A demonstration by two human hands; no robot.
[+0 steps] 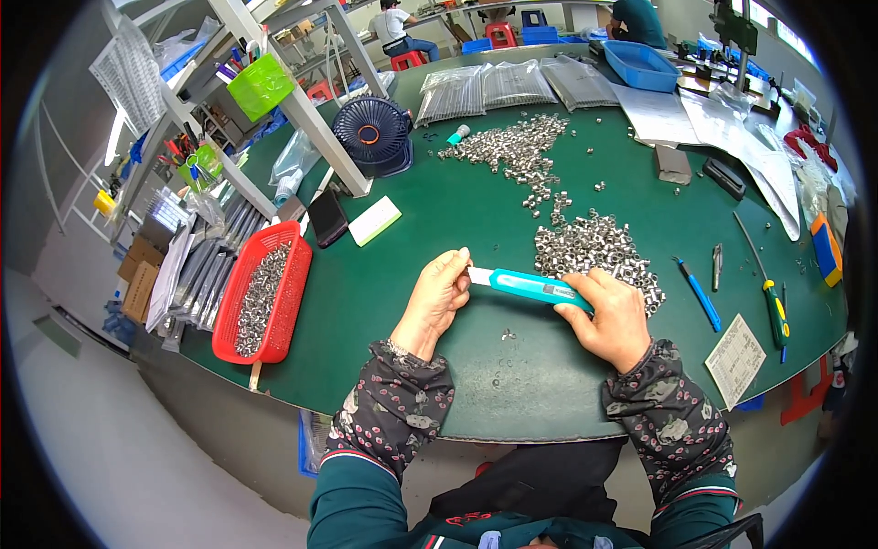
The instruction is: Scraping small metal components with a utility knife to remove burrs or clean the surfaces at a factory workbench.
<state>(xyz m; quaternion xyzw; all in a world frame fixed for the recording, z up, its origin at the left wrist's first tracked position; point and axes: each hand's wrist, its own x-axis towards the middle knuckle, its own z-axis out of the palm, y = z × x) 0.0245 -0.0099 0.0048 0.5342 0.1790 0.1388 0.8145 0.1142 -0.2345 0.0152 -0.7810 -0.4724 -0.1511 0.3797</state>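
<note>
My right hand (610,317) is wrapped round the teal handle of a utility knife (530,285), whose blade end points left. The fingers of my left hand (437,297) are pinched together at the blade tip. What they hold there is too small and covered to make out. Just beyond the knife lies a heap of small silvery metal rings (585,247). A few tiny metal bits (508,335) rest on the green table (430,220) between my forearms.
A second pile of metal parts (512,146) spreads farther back. On the left stand a red basket (297,288) of metal parts, a phone (326,218) and a fan (372,134). At right lie a blue pen-like tool (700,295), a screwdriver (776,311) and a paper card (735,360).
</note>
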